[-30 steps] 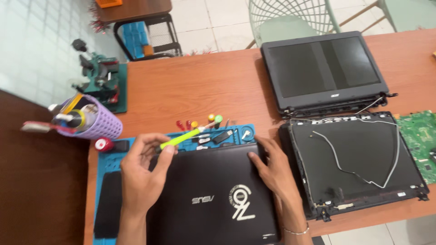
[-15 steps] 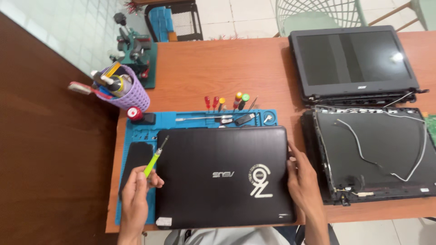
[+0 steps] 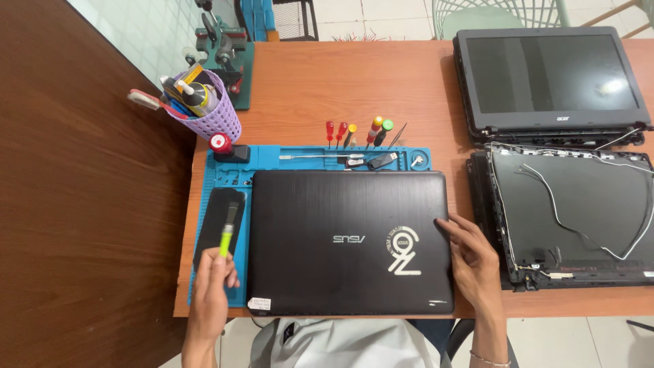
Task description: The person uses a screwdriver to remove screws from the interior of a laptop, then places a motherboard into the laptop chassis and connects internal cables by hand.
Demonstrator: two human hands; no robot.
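Two hands working at a closed black laptop (image 3: 347,242), lying centre frame on the blue mat (image 3: 235,170).
Left hand (image 3: 212,286), lower left, is pinching its fingers on a green-handled tool (image 3: 227,235); right hand (image 3: 473,262) is resting, fingers spread, on the lid's right edge.

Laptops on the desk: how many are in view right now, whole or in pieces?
3. A closed black laptop lies on the blue mat under the right hand; an opened laptop sits top right; a stripped laptop lid lies below it. None seems hidden.
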